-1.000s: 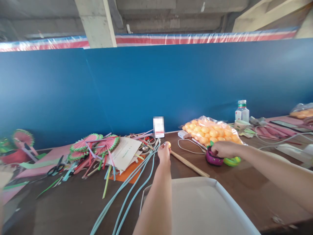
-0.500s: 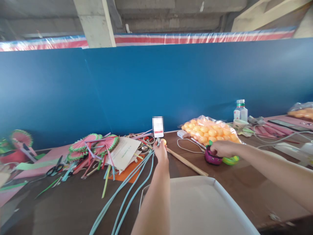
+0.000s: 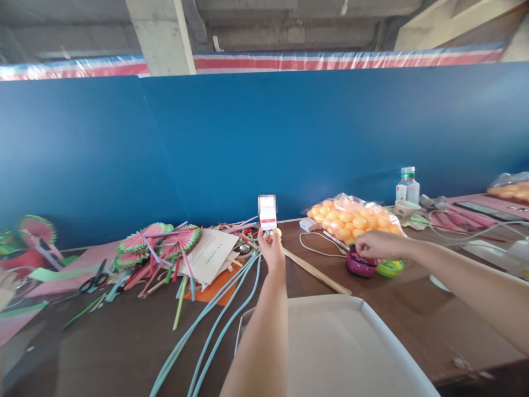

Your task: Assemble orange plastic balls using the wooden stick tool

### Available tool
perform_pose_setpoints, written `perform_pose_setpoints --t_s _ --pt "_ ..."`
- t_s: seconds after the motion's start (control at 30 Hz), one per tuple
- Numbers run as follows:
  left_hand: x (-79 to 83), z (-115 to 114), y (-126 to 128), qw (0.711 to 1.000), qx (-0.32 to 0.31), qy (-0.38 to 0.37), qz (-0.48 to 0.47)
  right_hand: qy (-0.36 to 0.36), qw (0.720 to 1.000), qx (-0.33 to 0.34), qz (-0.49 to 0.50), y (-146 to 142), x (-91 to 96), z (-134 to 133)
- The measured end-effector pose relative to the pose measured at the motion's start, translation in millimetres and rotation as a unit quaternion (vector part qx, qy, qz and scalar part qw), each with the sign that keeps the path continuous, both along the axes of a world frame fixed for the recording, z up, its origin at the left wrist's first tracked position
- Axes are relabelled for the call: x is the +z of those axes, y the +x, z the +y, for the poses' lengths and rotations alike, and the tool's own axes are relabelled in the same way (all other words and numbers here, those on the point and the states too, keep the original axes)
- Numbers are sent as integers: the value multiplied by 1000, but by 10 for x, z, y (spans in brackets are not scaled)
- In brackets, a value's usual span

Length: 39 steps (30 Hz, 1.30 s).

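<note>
My left hand (image 3: pixel 271 249) reaches far forward over the brown table (image 3: pixel 103 353), fingers closed round a small orange ball (image 3: pixel 277 232), close to a small white card (image 3: pixel 268 216) that leans on the blue wall. My right hand (image 3: pixel 378 244) hovers just above a purple toy (image 3: pixel 361 265) and a green ring (image 3: pixel 390 268), fingers curled downward; whether they hold anything is hidden. A clear bag of orange balls (image 3: pixel 355 218) lies just behind the right hand.
A grey tray (image 3: pixel 343 347) sits at the near edge under my left arm. Light-blue tubes (image 3: pixel 215 325), a wooden stick (image 3: pixel 316 271), paper fans (image 3: pixel 159 240), coloured strips and scissors (image 3: pixel 94 281) lie at left. A bottle (image 3: pixel 407 186), cup and cables stand at right.
My left hand has carried the orange ball farther forward and slightly left, toward the white card. My right hand has lifted a little off the purple toy.
</note>
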<state>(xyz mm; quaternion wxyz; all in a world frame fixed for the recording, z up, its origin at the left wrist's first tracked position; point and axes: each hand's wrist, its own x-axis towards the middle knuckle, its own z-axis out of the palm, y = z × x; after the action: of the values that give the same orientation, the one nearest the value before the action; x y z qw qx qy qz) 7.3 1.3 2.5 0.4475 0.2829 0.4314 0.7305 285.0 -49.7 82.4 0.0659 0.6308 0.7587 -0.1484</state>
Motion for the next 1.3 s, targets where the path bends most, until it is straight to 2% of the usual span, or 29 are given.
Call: perform_pose_setpoints --t_s 0.17,0.3,0.37,0.47,0.6,0.7,0.8,0.9,0.97,1.0,1.07,1.13,1.2,1.3 --pt "8 -9 -6 1000 0 -22 -1 7 1000 -7 3 -80 108 -67" --pt "53 -44 -24 999 0 -38 -18 58 998 -26 1 -68 92 -49" --pt "66 -54 -29 998 -5 -47 -29 81 995 -31 42 -20 67 -15" --pt "57 -42 -30 998 -17 -48 -34 92 982 -47 159 7 51 0" --pt "20 7 -29 998 -43 -35 -43 93 932 -101 335 -218 82 -73" --pt "11 17 -25 990 -98 -26 -99 78 878 -117 458 -519 49 -86" --pt "31 0 -13 974 -161 -25 -155 83 832 -121 534 -797 -87 11" --pt "58 -11 -3 963 -187 -33 -190 68 810 -141 566 -1061 -251 197" --pt "66 -9 -5 960 -186 -44 -203 68 788 -174 586 -1264 -331 327" --pt "65 -6 -9 960 -180 -53 -207 70 769 -195 605 -1376 -361 385" --pt "50 6 -20 961 -166 -71 -208 69 714 -252 649 -1610 -417 475" --pt "18 23 -28 964 -151 -94 -196 52 646 -328 687 -1831 -488 524" --pt "-25 46 -30 969 -138 -126 -162 40 624 -350 698 -2004 -587 529" --pt "-102 86 -22 977 -112 -157 -90 57 626 -333 703 -2128 -751 488"
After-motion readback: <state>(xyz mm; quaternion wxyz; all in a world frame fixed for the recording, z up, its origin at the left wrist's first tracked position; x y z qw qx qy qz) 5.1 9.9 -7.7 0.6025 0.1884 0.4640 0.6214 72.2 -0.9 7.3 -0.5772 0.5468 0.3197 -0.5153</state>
